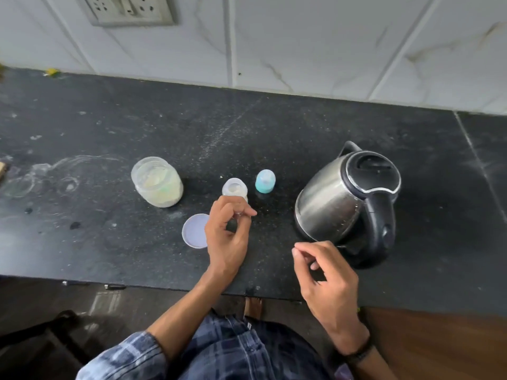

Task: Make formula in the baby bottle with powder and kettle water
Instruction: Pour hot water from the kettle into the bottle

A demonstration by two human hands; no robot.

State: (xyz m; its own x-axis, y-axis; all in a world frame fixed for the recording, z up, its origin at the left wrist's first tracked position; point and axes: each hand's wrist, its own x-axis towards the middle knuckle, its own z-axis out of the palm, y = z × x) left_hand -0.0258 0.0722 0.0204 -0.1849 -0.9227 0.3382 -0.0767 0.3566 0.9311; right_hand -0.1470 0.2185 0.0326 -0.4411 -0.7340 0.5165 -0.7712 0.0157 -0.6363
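A small clear baby bottle (234,189) stands uncapped on the black counter (109,242), with pale powder inside. My left hand (229,234) grips its lower body from the near side. The bottle's teal teat cap (265,181) stands just to its right. An open jar of pale powder (157,182) sits to the left, and its round lilac lid (195,231) lies flat by my left hand. A steel kettle (348,198) with a black lid and handle stands at the right. My right hand (326,272) hovers empty near the kettle's base, its fingers loosely curled.
A white tiled wall (301,45) with a socket plate (129,9) runs along the back. Dried rings and smears mark the counter's left part (41,176). The counter's front edge (164,285) is close to my body, with floor below.
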